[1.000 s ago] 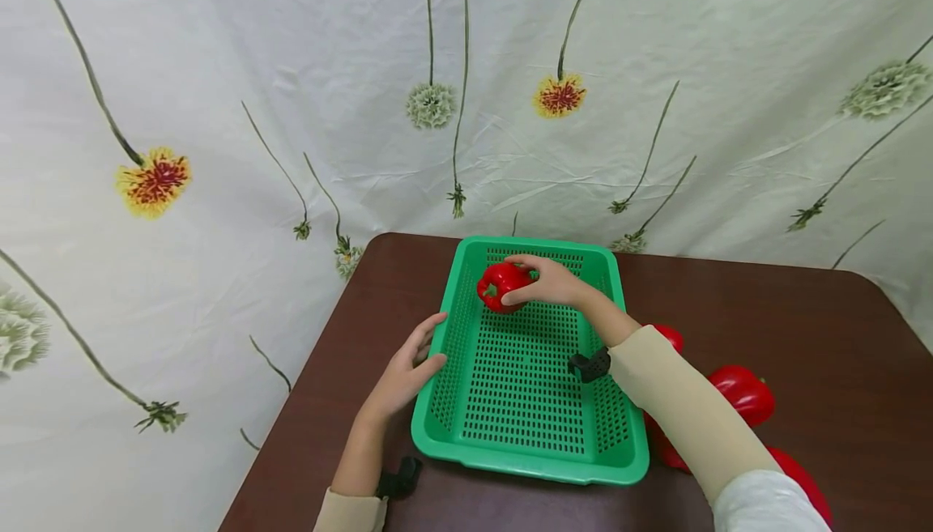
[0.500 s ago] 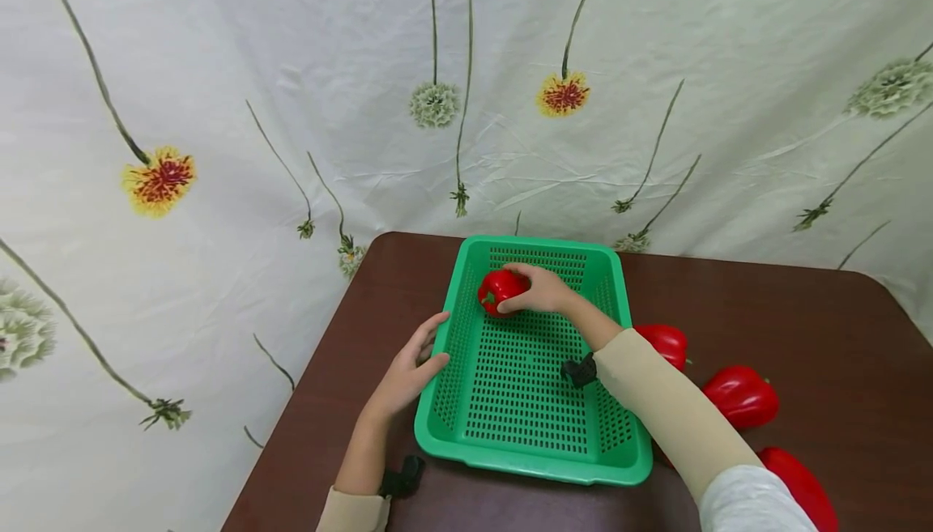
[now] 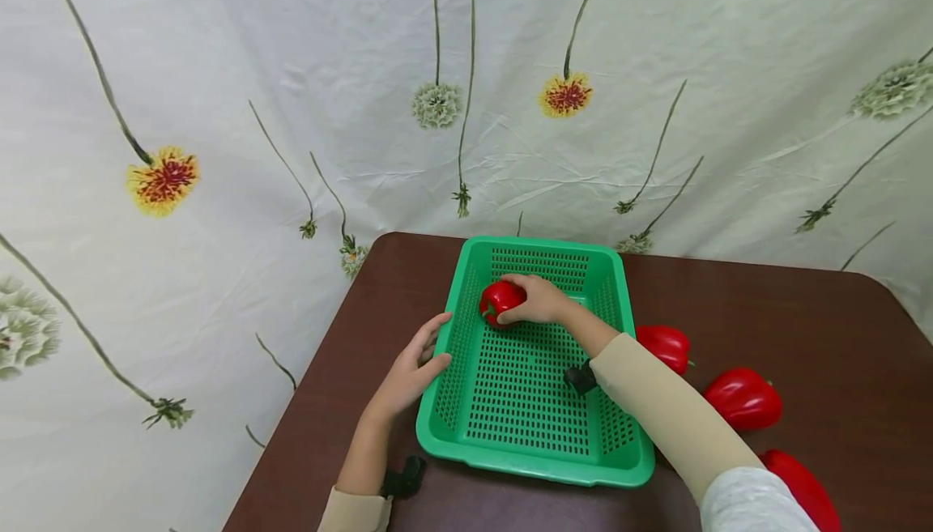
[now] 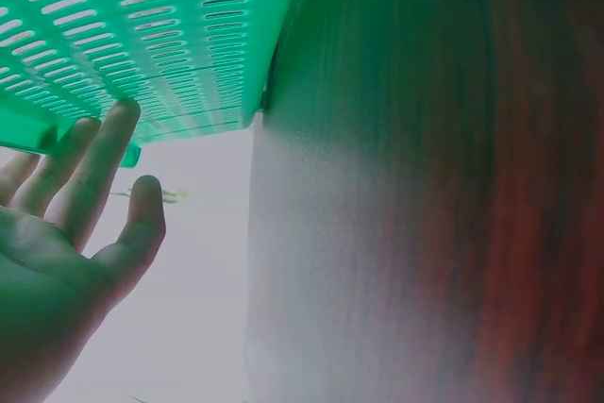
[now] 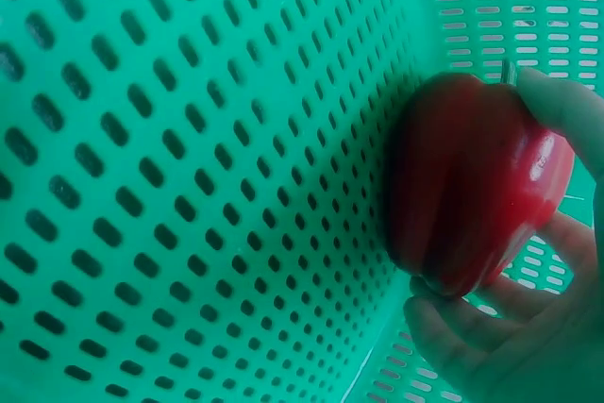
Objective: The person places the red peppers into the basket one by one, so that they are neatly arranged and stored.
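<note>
A red bell pepper [image 3: 500,304] with a short green stem is low inside the green plastic basket [image 3: 535,474], towards its far left part. My right hand [image 3: 538,300] grips this pepper, thumb on the stem side and fingers curled round the other side. In the right wrist view the pepper [image 5: 472,176] is close to the perforated basket floor. My left hand [image 3: 411,370] is at the basket's left side with fingers extended, fingertips right at the rim. The left wrist view shows those fingers [image 4: 94,172] straight against the slotted wall [image 4: 160,35], the thumb apart.
Several more red bell peppers lie right of the basket on the dark brown table [image 3: 802,313], among them one pepper [image 3: 743,399] in the middle and another [image 3: 802,487] nearer the front. My right forearm partly covers that area. A white flowered cloth [image 3: 328,70] hangs behind the table.
My right hand has lowered the pepper into the basket, slightly nearer to me. The left hand stays by the left rim.
</note>
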The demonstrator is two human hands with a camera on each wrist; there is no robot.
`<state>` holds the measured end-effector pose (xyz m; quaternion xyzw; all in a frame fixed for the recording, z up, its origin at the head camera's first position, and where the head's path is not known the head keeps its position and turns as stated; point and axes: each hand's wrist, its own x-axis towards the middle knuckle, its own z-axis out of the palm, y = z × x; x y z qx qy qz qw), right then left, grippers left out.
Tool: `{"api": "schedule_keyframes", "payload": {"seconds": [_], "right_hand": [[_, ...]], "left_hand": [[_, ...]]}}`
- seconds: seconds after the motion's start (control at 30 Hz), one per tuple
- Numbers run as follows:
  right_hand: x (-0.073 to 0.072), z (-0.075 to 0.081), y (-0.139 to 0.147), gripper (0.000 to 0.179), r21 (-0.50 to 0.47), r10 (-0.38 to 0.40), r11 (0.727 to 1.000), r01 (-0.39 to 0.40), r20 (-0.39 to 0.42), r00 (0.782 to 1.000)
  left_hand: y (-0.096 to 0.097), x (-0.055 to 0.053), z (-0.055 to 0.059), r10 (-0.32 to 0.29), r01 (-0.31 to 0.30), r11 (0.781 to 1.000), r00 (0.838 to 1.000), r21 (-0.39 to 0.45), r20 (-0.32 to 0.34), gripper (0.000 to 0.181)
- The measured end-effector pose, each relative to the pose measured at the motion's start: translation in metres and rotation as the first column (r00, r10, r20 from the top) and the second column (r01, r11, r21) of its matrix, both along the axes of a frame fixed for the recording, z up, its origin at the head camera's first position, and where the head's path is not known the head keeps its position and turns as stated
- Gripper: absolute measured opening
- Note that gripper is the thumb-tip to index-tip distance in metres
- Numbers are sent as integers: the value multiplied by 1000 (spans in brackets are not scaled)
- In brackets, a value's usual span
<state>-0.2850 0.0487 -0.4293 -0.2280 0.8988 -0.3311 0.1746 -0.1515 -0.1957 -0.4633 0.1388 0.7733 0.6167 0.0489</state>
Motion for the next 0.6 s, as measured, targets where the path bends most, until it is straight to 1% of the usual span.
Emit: {"api": "schedule_keyframes", "payload": {"seconds": [0.2,0.4,0.5,0.6], "right_hand": [[0,0,1,78,-6,-6,1000,6,24,1000],[-1,0,2,82,-18,9,1000,-9,16,1000],[-2,2,3,82,-59,16,998,-15,16,1000],[-3,5,5,81,-110,17,994,-13,38,999]], "left_hand": [[1,0,1,1,-1,1000,1000,5,-6,58],[1,-1,0,-1,1,1000,1000,12,-9,58],[1,-1,-1,0,0,1000,1000,13,-8,58],[1,-1,-1,1,-1,1000,1000,11,-6,58]]}}
